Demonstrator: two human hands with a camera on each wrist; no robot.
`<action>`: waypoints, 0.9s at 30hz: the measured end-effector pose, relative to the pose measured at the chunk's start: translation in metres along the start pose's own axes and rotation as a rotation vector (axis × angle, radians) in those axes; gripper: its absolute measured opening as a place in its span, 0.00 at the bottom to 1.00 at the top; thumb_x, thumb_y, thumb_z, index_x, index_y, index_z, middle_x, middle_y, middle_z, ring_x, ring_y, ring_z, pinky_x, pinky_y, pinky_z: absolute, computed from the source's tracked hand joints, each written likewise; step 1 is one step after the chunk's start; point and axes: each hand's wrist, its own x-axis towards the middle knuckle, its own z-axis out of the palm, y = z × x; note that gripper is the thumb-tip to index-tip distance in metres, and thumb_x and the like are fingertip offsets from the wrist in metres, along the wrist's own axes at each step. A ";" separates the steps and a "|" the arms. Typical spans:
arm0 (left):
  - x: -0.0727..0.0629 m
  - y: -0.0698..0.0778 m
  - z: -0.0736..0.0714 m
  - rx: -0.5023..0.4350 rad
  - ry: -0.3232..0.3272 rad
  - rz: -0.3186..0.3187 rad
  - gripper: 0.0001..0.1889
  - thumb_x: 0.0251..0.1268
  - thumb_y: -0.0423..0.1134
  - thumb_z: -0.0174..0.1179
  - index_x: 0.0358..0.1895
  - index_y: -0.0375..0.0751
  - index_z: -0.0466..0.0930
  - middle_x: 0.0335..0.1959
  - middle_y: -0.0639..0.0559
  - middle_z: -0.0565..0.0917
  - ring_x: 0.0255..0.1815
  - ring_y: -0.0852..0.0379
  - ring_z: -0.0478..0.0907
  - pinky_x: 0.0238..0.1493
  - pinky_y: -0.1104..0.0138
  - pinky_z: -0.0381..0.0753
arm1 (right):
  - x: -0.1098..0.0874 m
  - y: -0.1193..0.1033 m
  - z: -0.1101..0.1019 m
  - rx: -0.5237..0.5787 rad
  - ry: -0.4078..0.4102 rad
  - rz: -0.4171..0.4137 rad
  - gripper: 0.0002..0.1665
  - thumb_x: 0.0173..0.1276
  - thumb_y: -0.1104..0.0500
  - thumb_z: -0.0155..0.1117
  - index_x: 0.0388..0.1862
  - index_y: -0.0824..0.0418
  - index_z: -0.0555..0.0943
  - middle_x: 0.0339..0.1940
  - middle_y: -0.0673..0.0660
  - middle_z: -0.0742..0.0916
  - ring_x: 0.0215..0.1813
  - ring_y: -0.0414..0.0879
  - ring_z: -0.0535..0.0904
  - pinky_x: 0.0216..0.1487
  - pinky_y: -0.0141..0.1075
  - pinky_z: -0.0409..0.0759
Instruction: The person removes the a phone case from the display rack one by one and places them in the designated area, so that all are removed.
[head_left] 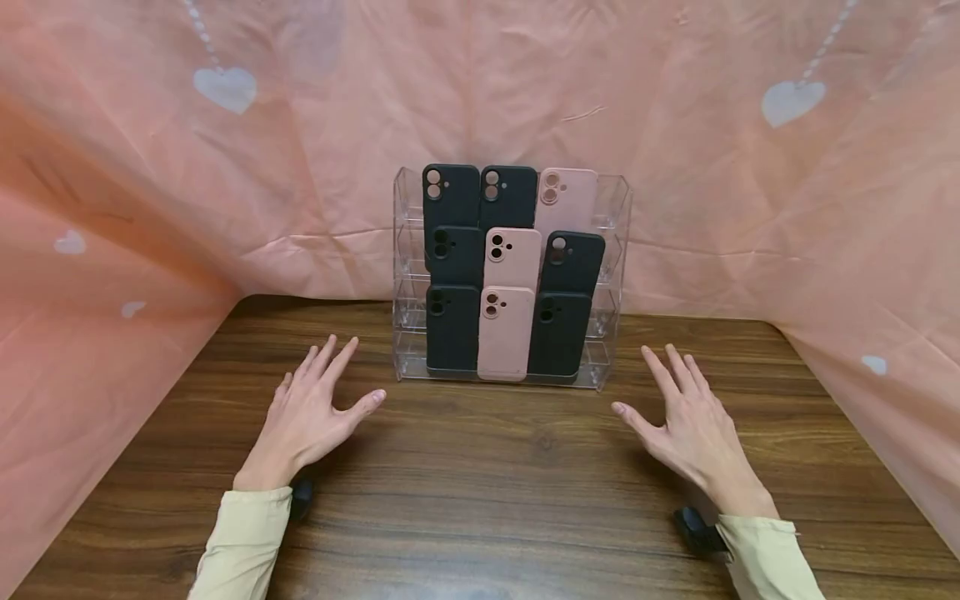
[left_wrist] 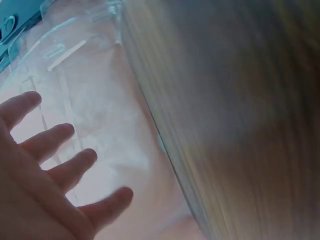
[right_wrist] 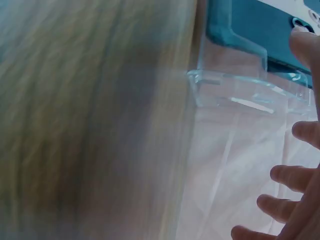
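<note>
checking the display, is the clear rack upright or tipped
Upright: the rack stands on the table, its three rows of cases rising one behind another.

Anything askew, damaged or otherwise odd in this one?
Nothing looks spilled or broken. One mild oddity is colour: in the right-hand column of the clear rack, a pink case tops two dark cases, so that column doesn't match.

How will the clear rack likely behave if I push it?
The rack looks like thin clear plastic, so probably stiff, perhaps brittle. It may slide on the glossy table. Its upright phone cases could tip if jolted.
</note>
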 end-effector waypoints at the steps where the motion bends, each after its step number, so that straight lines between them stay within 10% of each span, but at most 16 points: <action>1: 0.002 0.001 0.000 -0.027 0.003 -0.001 0.46 0.65 0.76 0.50 0.83 0.64 0.50 0.85 0.45 0.53 0.83 0.34 0.51 0.70 0.24 0.56 | 0.001 -0.002 -0.001 0.014 0.004 -0.002 0.52 0.67 0.33 0.65 0.83 0.48 0.57 0.81 0.69 0.64 0.78 0.73 0.60 0.60 0.78 0.69; 12: 0.027 0.012 0.009 -0.311 0.121 0.037 0.38 0.68 0.67 0.58 0.78 0.64 0.62 0.78 0.47 0.67 0.78 0.38 0.65 0.70 0.35 0.69 | 0.017 -0.017 0.001 0.265 0.195 -0.097 0.40 0.65 0.52 0.73 0.75 0.54 0.72 0.70 0.65 0.79 0.70 0.65 0.74 0.64 0.63 0.74; 20: 0.046 0.021 0.021 -0.491 0.150 0.046 0.35 0.68 0.59 0.64 0.76 0.56 0.67 0.72 0.43 0.74 0.70 0.40 0.73 0.65 0.44 0.78 | 0.035 -0.030 0.003 0.425 0.342 -0.164 0.30 0.62 0.63 0.74 0.65 0.59 0.81 0.52 0.60 0.89 0.52 0.52 0.84 0.49 0.12 0.75; 27: 0.058 0.028 0.028 -0.625 0.174 0.017 0.30 0.68 0.54 0.66 0.71 0.52 0.72 0.68 0.47 0.78 0.64 0.45 0.80 0.61 0.47 0.84 | 0.051 -0.041 0.005 0.530 0.304 -0.087 0.27 0.65 0.62 0.73 0.64 0.59 0.81 0.50 0.62 0.90 0.48 0.44 0.86 0.44 0.19 0.83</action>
